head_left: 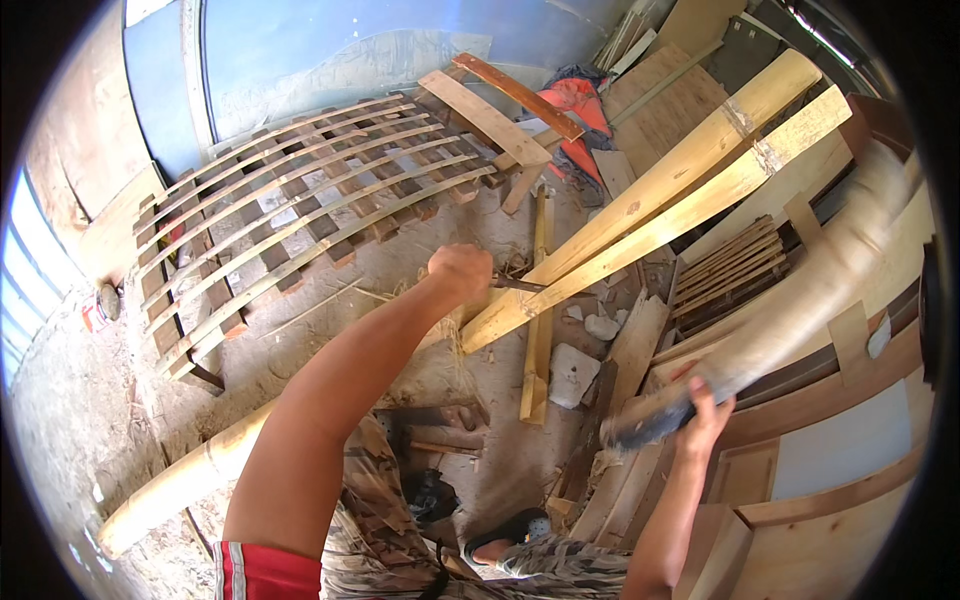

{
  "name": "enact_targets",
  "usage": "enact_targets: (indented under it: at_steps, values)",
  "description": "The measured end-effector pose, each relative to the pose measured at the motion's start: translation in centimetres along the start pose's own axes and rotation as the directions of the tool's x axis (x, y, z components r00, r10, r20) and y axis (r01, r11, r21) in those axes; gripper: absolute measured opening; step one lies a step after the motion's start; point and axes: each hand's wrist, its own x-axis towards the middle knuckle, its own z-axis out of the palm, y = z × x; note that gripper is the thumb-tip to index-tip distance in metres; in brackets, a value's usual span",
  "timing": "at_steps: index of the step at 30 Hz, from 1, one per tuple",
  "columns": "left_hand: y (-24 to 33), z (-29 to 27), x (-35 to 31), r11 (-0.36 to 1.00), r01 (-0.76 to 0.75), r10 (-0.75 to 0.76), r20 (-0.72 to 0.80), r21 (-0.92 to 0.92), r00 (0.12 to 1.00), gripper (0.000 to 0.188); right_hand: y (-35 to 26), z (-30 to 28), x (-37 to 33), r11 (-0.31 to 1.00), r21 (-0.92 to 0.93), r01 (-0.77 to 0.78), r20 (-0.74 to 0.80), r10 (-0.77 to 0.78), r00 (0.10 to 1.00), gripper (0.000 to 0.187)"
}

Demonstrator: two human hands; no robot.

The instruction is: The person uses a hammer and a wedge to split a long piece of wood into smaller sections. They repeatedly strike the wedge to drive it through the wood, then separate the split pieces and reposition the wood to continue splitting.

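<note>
Bamboo pole [650, 228]: 1, split into 2 prongs, open ends pointing upper right, long axis running diagonally. Left hand [461, 270] clenched on 1 knife [518, 285]; right hand [706, 412] wrapped round 1 blurred club [775, 325].

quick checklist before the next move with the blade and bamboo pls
1. Left grip closed at the near end of the dark, narrow metal blade: ok.
2. Blade at the split in the long yellow bamboo pole: ok.
3. Blade depth in the split: cannot tell.
4. Right grip around the pale, blurred cylindrical club: ok.
5. Condition of the club's surface: cannot tell, too blurred.
6. Floor clear around the pole: not ok, an irregular white chunk lies there.
</note>
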Motion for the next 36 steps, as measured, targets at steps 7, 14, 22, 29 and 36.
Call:
enact_targets:
  at_steps: [7,14,22,29,36]
  values:
    - [0.6,0.0,0.4,0.994,-0.106,0.106,-0.017,-0.035,0.994,0.029,15.3,2.3,-10.5,0.942,-0.041,-0.333,-0.041,0.331,0.943,0.049]
    - [0.6,0.9,0.8,0.997,-0.073,0.072,-0.047,-0.032,0.996,0.026,7.2,-1.4,-6.8,0.740,-0.131,-0.660,0.094,0.672,0.735,0.064]
    - [0.3,-0.3,0.5,0.999,-0.023,0.021,-0.035,-0.043,0.999,0.027,-0.2,0.1,1.9,0.941,0.181,0.284,-0.272,-0.230,0.934,0.046]
    - [0.7,1.8,0.9,0.999,-0.021,0.023,-0.071,0.026,0.997,0.028,15.6,1.3,-11.3,0.613,-0.234,-0.754,0.153,0.789,0.594,0.088]
    - [1.4,1.4,2.5,0.998,0.031,-0.032,-0.021,-0.062,0.999,0.027,2.9,-3.0,-0.9,0.976,0.002,-0.216,-0.068,0.216,0.974,0.050]
